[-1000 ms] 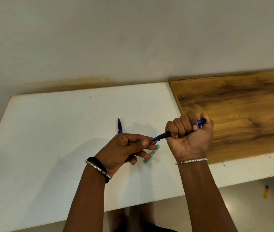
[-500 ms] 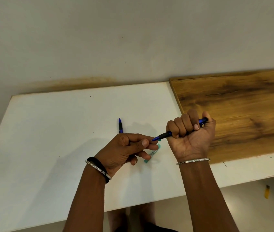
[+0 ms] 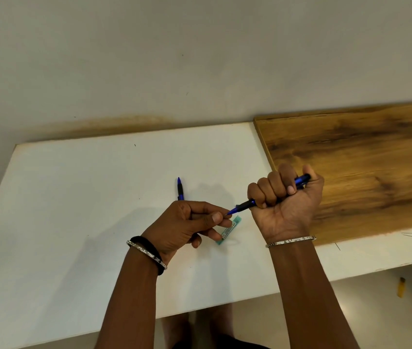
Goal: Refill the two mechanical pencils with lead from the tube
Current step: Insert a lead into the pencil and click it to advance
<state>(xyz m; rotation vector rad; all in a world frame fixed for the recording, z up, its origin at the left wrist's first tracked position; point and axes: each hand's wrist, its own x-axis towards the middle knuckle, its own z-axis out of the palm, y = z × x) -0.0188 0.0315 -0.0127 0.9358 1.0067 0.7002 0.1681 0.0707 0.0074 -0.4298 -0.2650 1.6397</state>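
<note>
Blue mechanical pencil with black grip (image 3: 244, 206): held clear of the table, slanted, its tip pointing to 8 o'clock and its cap end to 2 o'clock. The right hand (image 3: 285, 205) grips the barrel in a closed fist, all four fingers wrapped round it and the thumb at the cap end.

The left hand (image 3: 182, 225), at 8 o'clock of the right, has thumb and forefinger pinched together right at the pencil's tip, the other fingers curled beneath. Whether a lead sits in that pinch cannot be told.

A small teal plastic lead tube with a white label (image 3: 229, 230) lies flat on the white table (image 3: 74, 210), just under the left fingertips. A second blue and black mechanical pencil (image 3: 180, 188) lies on the table at 12 o'clock of the left hand, its near end hidden behind the knuckles.

A brown wooden board (image 3: 363, 167) lies on the table at 3 o'clock. A small yellow object (image 3: 400, 287) lies on the floor at 4 o'clock.
</note>
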